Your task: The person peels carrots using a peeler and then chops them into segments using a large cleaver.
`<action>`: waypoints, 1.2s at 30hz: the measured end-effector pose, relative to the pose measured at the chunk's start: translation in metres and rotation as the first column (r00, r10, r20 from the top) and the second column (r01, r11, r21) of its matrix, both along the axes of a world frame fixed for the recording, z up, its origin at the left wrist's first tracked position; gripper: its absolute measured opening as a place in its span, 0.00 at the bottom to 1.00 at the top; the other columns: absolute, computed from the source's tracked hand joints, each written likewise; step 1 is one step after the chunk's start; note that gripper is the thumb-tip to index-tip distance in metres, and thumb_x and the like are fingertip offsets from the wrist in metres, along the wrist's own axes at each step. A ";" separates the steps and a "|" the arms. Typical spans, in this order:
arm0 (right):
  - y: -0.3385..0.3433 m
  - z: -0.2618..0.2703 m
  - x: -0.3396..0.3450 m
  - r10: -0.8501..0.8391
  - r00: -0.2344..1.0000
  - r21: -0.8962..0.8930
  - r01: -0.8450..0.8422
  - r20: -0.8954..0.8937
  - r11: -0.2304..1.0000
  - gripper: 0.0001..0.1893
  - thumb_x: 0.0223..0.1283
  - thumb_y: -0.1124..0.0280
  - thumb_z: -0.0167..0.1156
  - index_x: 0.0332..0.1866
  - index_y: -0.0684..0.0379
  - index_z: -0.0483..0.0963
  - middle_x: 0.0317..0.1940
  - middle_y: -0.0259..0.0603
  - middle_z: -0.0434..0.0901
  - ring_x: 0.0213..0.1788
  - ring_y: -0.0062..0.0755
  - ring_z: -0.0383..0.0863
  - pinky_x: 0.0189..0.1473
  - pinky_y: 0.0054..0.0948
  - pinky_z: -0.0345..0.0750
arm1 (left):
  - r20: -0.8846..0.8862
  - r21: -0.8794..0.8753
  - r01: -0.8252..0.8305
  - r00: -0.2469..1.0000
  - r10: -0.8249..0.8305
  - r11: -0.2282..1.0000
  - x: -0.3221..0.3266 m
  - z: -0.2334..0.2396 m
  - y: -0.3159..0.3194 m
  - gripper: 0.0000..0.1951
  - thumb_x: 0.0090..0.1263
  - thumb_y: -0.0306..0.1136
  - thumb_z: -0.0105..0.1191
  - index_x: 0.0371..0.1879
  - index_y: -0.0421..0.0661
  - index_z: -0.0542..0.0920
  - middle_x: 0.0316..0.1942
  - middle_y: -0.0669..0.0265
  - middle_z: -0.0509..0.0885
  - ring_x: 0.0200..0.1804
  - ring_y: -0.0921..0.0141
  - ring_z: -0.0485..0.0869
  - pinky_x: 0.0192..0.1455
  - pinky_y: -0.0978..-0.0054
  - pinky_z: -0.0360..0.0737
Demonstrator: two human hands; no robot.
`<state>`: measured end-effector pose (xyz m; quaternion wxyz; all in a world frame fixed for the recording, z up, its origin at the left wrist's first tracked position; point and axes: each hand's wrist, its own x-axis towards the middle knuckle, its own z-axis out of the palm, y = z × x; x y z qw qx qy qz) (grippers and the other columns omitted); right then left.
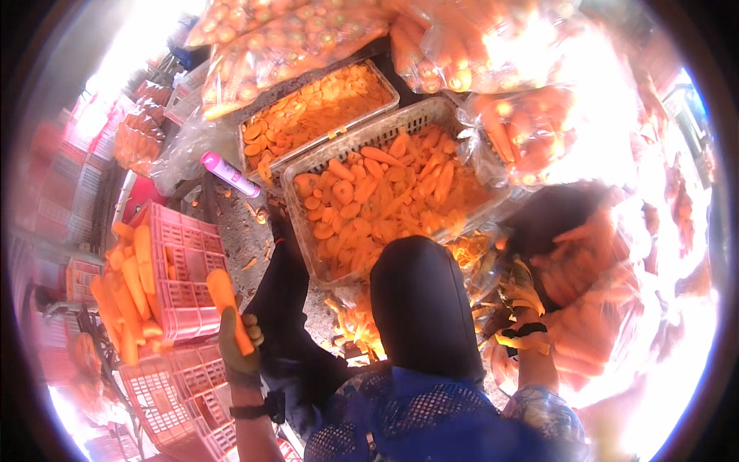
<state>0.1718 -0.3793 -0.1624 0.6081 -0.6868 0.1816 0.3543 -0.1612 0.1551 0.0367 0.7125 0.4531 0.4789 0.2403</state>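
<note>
My left hand [241, 341], in a dark glove, is closed around a peeled carrot [222, 294] beside a pink plastic crate [193, 265] of peeled carrots. At the right, my right hand [522, 294] is among carrot peelings, beside clear bags of carrots; its fingers are hard to make out, and what it holds cannot be told. Long orange peel lies over the band on my right wrist. In front of my knees, a grey plastic crate [297, 242] contains carrot pieces and small carrots. Behind it, a narrower tray [395, 95] holds carrot slices and scraps.
Large clear bags of carrots [294, 58] stand along the far side, with another tied bag [525, 127] at the right. A pink and white spray can [230, 174] lies left of the crates. Carrot peelings [361, 323] are heaped between my legs. Stacked red crates [179, 398] are at the lower left.
</note>
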 end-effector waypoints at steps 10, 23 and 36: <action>0.028 0.139 -0.113 -0.116 0.925 0.841 0.377 -0.361 0.388 0.11 0.77 0.67 0.67 0.55 0.61 0.84 0.28 0.34 0.81 0.25 0.31 0.79 0.29 0.30 0.76 | 0.326 0.156 0.139 0.927 -0.184 0.978 -0.022 -0.008 -0.019 0.31 0.85 0.51 0.60 0.79 0.46 0.75 0.38 0.67 0.86 0.31 0.76 0.79 0.35 0.76 0.74; 0.040 0.175 -0.118 -0.071 0.791 0.190 -0.057 0.608 0.980 0.11 0.72 0.71 0.67 0.55 0.60 0.82 0.30 0.31 0.82 0.27 0.29 0.79 0.30 0.29 0.75 | 0.553 0.175 -0.015 0.829 -0.086 0.984 -0.094 0.019 -0.046 0.27 0.87 0.49 0.57 0.76 0.47 0.76 0.38 0.72 0.83 0.33 0.78 0.78 0.37 0.77 0.74; 0.158 0.142 -0.011 0.066 0.869 0.139 -0.152 0.490 0.979 0.09 0.73 0.62 0.68 0.41 0.51 0.76 0.23 0.28 0.74 0.21 0.28 0.73 0.24 0.30 0.69 | 0.499 0.149 -0.059 0.866 -0.024 0.987 -0.146 0.004 -0.084 0.23 0.87 0.49 0.58 0.69 0.47 0.79 0.34 0.71 0.85 0.28 0.77 0.80 0.32 0.79 0.75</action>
